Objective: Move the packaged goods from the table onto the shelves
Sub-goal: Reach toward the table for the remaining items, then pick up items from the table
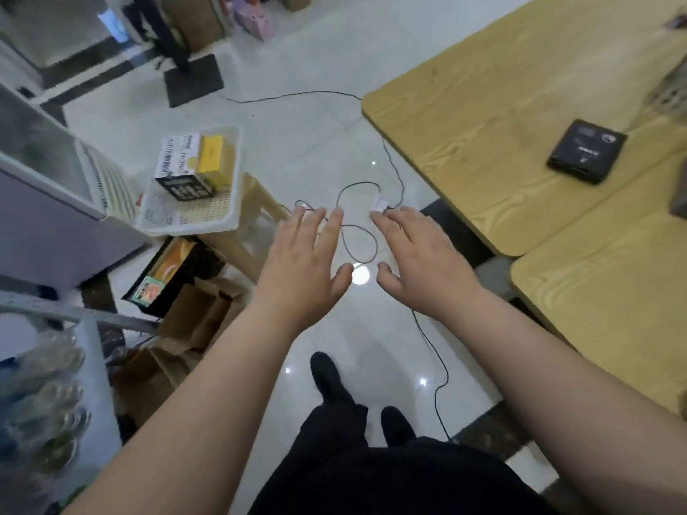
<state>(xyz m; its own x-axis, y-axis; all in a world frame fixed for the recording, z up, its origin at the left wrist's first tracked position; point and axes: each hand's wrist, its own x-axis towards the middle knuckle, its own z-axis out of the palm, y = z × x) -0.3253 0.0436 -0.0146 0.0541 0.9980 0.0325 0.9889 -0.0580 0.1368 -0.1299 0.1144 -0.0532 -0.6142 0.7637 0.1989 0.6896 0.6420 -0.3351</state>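
Note:
My left hand (305,262) and my right hand (420,254) are stretched out side by side over the tiled floor, palms down, fingers straight, holding nothing. A black flat package (585,152) lies on the wooden table (483,117) at the right, well away from both hands. At the left, a white basket (223,213) on a stool holds a black-and-white box (182,165) and a yellow box (215,161). The shelves (55,366) at the lower left hold blurred bagged goods.
A thin black cable (357,224) loops across the floor beneath my hands and runs past my feet. A dark printed carton (167,276) and brown cardboard (193,321) lie under the stool. A glass-topped freezer (48,187) stands at the left. A second table (613,291) adjoins the first.

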